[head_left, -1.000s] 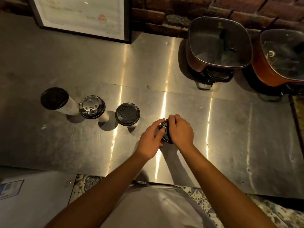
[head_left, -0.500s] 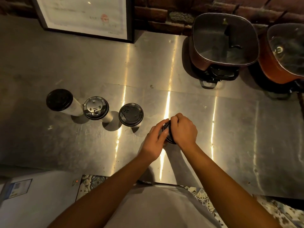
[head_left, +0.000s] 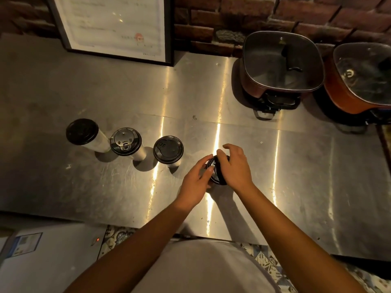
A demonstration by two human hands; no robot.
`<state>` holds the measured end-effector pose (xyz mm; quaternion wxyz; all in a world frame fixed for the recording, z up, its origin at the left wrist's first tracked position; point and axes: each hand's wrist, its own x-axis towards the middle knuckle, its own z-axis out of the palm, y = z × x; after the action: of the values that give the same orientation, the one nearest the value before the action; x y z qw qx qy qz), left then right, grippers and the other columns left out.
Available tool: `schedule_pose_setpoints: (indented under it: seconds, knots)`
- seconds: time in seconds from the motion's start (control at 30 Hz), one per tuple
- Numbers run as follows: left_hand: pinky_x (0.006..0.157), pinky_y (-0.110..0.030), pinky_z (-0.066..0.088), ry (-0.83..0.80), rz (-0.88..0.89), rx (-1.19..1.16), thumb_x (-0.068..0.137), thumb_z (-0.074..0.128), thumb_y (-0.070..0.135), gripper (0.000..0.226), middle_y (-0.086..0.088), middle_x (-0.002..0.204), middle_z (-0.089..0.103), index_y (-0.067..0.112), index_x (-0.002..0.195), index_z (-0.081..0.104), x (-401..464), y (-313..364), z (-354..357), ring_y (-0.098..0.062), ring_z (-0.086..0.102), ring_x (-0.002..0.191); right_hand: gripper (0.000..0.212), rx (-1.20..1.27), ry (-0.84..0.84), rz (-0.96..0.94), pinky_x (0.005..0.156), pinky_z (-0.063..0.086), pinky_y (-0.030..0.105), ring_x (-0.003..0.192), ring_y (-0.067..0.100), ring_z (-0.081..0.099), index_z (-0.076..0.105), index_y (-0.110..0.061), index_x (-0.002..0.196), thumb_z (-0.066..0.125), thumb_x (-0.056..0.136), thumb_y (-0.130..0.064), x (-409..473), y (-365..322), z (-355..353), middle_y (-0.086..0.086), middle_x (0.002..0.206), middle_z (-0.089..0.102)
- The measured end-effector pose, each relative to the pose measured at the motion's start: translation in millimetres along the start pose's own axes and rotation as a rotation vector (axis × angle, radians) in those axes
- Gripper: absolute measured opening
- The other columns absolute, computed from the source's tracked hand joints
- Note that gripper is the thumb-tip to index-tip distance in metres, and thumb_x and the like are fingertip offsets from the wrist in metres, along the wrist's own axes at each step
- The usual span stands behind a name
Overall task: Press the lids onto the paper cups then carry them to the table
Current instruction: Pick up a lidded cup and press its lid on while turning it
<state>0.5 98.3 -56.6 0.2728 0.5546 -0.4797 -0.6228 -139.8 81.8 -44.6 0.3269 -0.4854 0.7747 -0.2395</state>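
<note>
lids (head_left: 168, 150): black, all three on the standing cups
cup walls (head_left: 99, 142): white
surface (head_left: 296, 166): brushed silver-grey steel with bright light streaks
pots (head_left: 281, 66): rust-red bodies, grey glass tops
wall (head_left: 232, 15): dark red brick
floor (head_left: 266, 261): blue-and-white patterned tiles
frame (head_left: 114, 26): black border, white sheet, red stamp

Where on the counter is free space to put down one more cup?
Bare steel lies between the hands and the square pot, and right of the hands toward the counter edge. The left is crowded by three lidded cups.
</note>
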Motion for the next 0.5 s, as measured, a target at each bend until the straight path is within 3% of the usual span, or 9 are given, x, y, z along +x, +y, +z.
schedule_pose_setpoints:
  seconds: [0.1, 0.23, 0.37, 0.43, 0.5]
  knots:
    - [0.096, -0.043, 0.059, 0.017, 0.001, -0.034, 0.106, 0.051, 0.033, 0.035, 0.005, 0.134, 0.066, 0.059, 0.128, 0.055, 0, 4, -1, -0.015, 0.066, 0.119, 0.050, 0.055, -0.156, -0.127, 0.105, 0.041, 0.029, 0.133, 0.021, 0.053, 0.047, -0.024, 0.149, 0.058, 0.101, -0.035, -13, 7, -15, 0.002, 0.152, 0.047]
    - [0.097, -0.038, 0.059, 0.025, -0.019, -0.011, 0.109, 0.045, 0.027, 0.031, 0.004, 0.127, 0.068, 0.047, 0.127, 0.058, -1, 10, -1, -0.011, 0.067, 0.106, 0.089, -0.039, -0.325, -0.203, 0.109, 0.042, 0.030, 0.138, 0.018, 0.046, 0.033, -0.025, 0.157, 0.081, 0.082, -0.033, -24, 17, -26, 0.000, 0.158, 0.038]
    - [0.089, -0.040, 0.062, -0.009, -0.062, 0.000, 0.109, 0.045, 0.026, 0.031, -0.009, 0.118, 0.071, 0.034, 0.136, 0.058, -7, 24, -2, -0.026, 0.072, 0.092, 0.097, -0.058, -0.266, -0.198, 0.106, 0.046, 0.030, 0.134, 0.021, 0.050, 0.034, -0.025, 0.156, 0.087, 0.075, -0.032, -27, 11, -38, 0.002, 0.153, 0.043]
    - [0.081, -0.025, 0.060, -0.017, -0.049, -0.003, 0.108, 0.045, 0.025, 0.033, -0.006, 0.100, 0.072, 0.027, 0.138, 0.060, -16, 43, -8, -0.015, 0.070, 0.083, 0.092, -0.002, -0.205, -0.190, 0.101, 0.047, 0.027, 0.128, 0.018, 0.053, 0.040, -0.027, 0.153, 0.088, 0.074, -0.033, -29, 3, -50, 0.000, 0.147, 0.050]
    - [0.082, -0.014, 0.055, -0.045, 0.030, 0.052, 0.108, 0.047, 0.027, 0.033, 0.005, 0.103, 0.071, 0.026, 0.137, 0.062, -29, 66, -19, -0.006, 0.069, 0.094, 0.082, 0.091, -0.138, -0.177, 0.098, 0.048, 0.024, 0.122, 0.011, 0.053, 0.044, -0.031, 0.148, 0.086, 0.078, -0.033, -33, -9, -64, -0.007, 0.140, 0.053]
